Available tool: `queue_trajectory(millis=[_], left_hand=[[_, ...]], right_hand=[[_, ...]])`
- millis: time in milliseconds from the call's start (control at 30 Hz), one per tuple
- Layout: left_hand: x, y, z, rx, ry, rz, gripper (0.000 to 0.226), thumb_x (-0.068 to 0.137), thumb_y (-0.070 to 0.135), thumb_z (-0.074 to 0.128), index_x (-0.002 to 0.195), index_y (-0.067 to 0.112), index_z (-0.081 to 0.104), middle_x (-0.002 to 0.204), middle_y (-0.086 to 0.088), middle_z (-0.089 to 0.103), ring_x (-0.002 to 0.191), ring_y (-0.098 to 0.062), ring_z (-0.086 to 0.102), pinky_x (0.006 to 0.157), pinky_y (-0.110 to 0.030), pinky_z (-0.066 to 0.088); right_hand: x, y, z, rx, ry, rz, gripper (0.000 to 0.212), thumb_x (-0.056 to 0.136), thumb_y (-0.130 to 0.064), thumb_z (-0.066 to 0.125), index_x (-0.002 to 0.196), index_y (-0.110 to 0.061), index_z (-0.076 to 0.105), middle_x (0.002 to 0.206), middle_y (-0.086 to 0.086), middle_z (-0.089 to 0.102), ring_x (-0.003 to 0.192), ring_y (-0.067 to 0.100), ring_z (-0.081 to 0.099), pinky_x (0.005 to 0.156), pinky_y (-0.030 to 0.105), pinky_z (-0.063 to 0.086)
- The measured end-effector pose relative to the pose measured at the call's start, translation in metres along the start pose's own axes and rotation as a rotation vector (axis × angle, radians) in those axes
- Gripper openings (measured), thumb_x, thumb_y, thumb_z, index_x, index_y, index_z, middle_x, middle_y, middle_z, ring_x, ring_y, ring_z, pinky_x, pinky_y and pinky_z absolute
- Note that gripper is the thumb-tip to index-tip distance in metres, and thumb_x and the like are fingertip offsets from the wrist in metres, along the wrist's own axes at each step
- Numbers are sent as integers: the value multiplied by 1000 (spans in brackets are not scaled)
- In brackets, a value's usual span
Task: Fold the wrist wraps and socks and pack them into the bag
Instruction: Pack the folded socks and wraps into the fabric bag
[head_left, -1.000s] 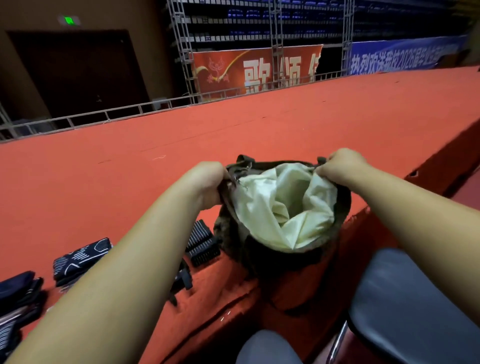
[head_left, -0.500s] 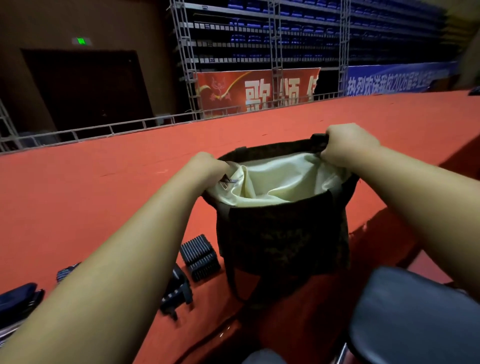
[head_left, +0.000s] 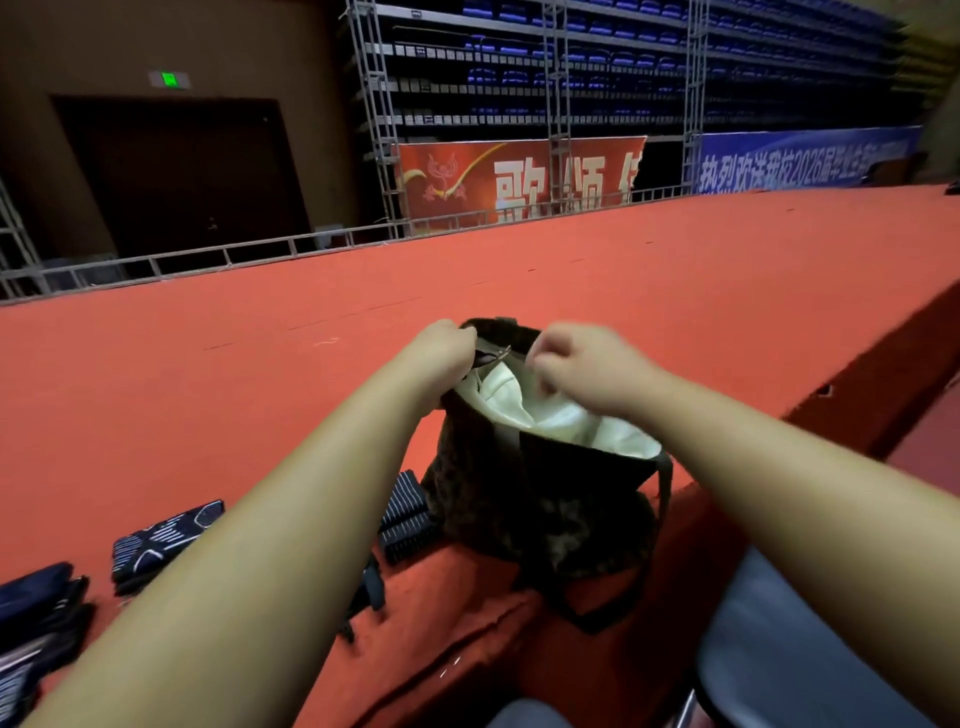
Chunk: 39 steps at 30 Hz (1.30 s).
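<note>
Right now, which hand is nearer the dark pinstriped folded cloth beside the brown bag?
Left. Left hand grips the bag above the cloth; right hand is farther right, over the opening.

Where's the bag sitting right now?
Head view, centre: the bag stands on the red carpet near its front edge, its rim gripped by the left hand, a striped folded piece just left of its base.
</note>
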<state>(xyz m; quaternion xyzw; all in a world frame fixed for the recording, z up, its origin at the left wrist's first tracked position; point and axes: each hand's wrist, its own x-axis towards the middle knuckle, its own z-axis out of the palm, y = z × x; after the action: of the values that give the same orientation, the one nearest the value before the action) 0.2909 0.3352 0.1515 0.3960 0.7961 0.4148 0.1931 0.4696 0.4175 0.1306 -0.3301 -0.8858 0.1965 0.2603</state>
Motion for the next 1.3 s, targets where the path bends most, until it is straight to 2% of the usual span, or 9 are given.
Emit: queue_trajectory(millis=[167,300,467,667,767,867,1100,1200,1300], left_hand=[[2,-12,3,-13,-7,-13,31,111,38,35,121,16,55,107,-12,61,88,-32,60,75,-38,50],[15,-22,0,-179,58,-33,34,105,45,36,124,26,56,121,-12,66,107,-38,68,99,-57,57],[16,-25,-3,-121,177,48,38,114,36,32,139,18,55,131,-11,64,119,-35,63,104,-45,52],[26,-25,-5,-73,166,66,46,114,38,32,152,19,51,147,-10,58,134,-35,55,113,-49,46],[32,-23,-5,-53,165,69,45,114,37,34,151,19,52,147,-10,59,132,-35,56,112,-47,47],[38,-20,-1,24,149,85,43,114,36,34,146,17,56,142,-11,62,128,-35,58,105,-42,49],[49,-23,5,136,83,175,37,112,39,45,118,14,71,110,-9,74,103,-32,68,79,-34,47],[56,-24,-3,-274,-77,96,29,109,39,56,109,17,76,96,-5,78,85,-26,71,76,-33,59],[69,-23,-11,-717,-221,64,33,110,32,56,135,13,67,131,-11,74,114,-27,72,102,-49,58]], right_hand=[[-18,18,82,151,-468,9,32,101,-45,58,133,-43,63,132,-18,69,125,5,63,111,33,47],[-21,24,99,217,-692,154,40,105,-54,50,145,-48,54,137,-12,69,124,12,67,111,38,51],[-33,4,93,101,-922,333,86,101,-82,24,147,-20,61,146,4,64,122,25,65,107,36,49],[-61,4,42,-242,-573,43,40,106,-56,43,119,-31,71,110,-11,74,105,17,69,97,36,54],[-66,37,39,-466,-62,92,13,97,-38,58,103,-27,58,100,-5,62,97,28,68,71,38,51],[-67,74,47,-574,284,17,23,88,-12,64,103,-20,48,94,1,48,80,34,57,57,41,41],[-26,104,15,-455,7,146,85,79,-19,68,152,-35,28,127,6,53,111,39,64,88,49,56],[14,99,-25,-470,8,150,97,74,-28,75,157,-33,25,140,11,52,122,41,63,99,48,54],[49,78,-61,-563,51,155,101,77,-37,77,161,-34,22,153,8,47,130,41,59,106,53,44]])
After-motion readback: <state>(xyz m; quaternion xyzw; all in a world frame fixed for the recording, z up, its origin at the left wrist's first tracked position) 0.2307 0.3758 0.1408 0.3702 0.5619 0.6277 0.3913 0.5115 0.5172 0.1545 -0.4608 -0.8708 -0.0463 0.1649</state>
